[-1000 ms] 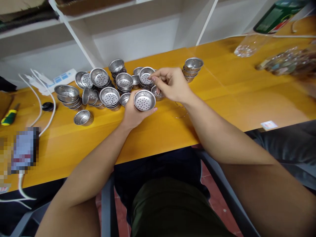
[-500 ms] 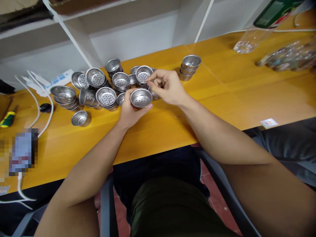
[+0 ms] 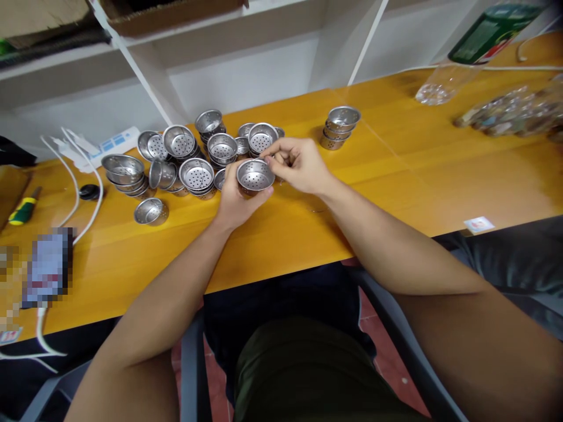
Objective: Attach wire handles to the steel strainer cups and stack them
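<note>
Steel cup in our curled left hand, we're apparently working its rim; right hand pinched, on what we can't tell; steadiness likely matters next.

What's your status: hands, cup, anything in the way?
Left hand gripping perforated metal cup. Right hand pinched at its rim; any held item too small to make out. Other cups crowded just behind.

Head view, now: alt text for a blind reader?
A person's left hand holds a perforated metal cup over an orange table, with the right hand close beside it. Similar cups crowd behind and leftward; a separate stack stands to the right.
</note>
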`<state>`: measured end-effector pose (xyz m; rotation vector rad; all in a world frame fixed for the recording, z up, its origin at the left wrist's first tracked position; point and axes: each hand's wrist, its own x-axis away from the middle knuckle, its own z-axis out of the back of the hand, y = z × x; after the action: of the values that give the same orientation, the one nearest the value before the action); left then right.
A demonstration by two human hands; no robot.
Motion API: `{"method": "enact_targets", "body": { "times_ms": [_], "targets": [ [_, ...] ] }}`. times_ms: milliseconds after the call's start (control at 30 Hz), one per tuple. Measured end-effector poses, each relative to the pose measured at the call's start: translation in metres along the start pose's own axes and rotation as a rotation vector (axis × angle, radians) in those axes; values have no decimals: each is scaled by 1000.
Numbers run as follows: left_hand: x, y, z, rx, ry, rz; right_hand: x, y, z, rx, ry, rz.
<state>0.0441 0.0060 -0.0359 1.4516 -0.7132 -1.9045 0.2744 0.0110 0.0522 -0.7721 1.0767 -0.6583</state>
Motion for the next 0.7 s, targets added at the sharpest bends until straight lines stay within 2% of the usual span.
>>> {"method": "enact_targets", "body": {
  "times_ms": [400, 700],
  "targets": [
    [1, 6, 1, 39, -87, -15, 4, 4, -4, 63, 9, -1],
    [3, 8, -1, -9, -88, 14, 4, 5, -3, 94, 16, 10]
  ]
}}
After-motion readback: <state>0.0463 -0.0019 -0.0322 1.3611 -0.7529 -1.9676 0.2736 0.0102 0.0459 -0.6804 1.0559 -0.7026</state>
